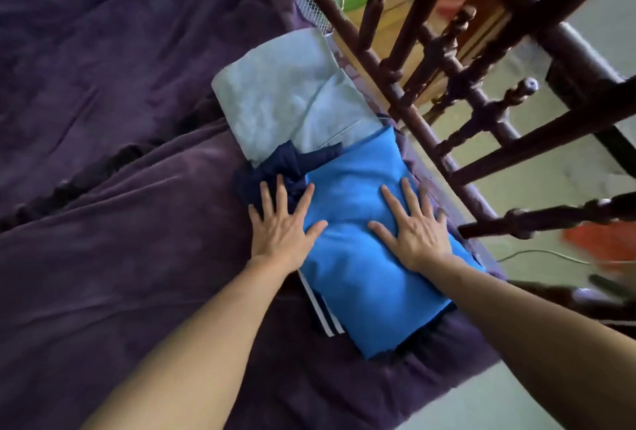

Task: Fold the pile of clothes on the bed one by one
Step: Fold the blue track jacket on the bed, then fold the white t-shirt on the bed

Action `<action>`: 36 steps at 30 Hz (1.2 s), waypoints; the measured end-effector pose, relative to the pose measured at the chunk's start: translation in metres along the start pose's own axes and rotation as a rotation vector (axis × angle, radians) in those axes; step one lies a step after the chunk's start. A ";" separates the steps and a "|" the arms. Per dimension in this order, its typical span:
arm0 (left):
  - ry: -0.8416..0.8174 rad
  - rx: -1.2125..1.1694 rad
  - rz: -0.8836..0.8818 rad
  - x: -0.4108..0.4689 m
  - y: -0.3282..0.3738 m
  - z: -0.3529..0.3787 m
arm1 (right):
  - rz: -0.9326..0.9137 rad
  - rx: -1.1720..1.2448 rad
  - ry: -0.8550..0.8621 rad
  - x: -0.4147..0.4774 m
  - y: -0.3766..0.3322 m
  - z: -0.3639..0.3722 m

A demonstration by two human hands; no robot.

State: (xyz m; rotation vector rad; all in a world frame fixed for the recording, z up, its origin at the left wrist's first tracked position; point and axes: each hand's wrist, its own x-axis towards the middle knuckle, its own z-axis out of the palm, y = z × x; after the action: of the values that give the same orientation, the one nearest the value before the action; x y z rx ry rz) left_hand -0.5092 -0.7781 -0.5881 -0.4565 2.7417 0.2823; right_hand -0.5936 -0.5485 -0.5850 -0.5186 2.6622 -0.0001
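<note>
Left grip (280, 230): fingers spread and straight, palm down, holding nothing. Its thumb lies on the edge of the folded blue garment (361, 278); its fingers rest partly on a crumpled navy garment (272, 168) and partly on the purple bed cover (120, 188). Right grip (418, 233): also spread flat, palm pressed on top of the blue garment near its edge on the rail side. The blue garment lies folded between and under both grips, at the bed's edge. Beneath it, on the wrist side of the left grip, a dark garment with white stripes (325, 314) sticks out. Beyond the fingertips of both grips, touching the blue garment's far end, lies a folded light grey garment (282, 102); the navy garment overlaps its near corner. Outboard of the right grip runs the dark turned-wood bed rail (416, 119), with pale floor (550, 168) behind it. On the floor, a thin white cable (537, 253) and a blurred orange-red object (605, 243), not identifiable.
</note>
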 end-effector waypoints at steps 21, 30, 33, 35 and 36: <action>-0.193 -0.237 -0.272 -0.236 0.015 -0.041 | -0.198 -0.193 -0.084 -0.147 -0.013 -0.055; -0.034 -0.351 -0.530 -0.420 -0.017 -0.051 | -0.528 -0.165 -0.003 -0.247 -0.084 -0.093; 0.046 -0.355 -0.625 -0.471 -0.045 -0.060 | -0.681 -0.164 0.024 -0.281 -0.135 -0.097; 0.088 -0.369 -0.688 -0.506 -0.069 -0.063 | -0.773 -0.162 0.027 -0.305 -0.176 -0.097; 0.103 -0.375 -0.717 -0.524 -0.082 -0.063 | -0.814 -0.157 0.024 -0.317 -0.196 -0.096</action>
State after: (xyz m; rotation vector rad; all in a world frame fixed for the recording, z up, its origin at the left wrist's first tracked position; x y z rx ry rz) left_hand -0.0344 -0.7253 -0.3491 -1.5269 2.4074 0.5840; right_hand -0.2967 -0.6252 -0.3524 -1.6093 2.2918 -0.0372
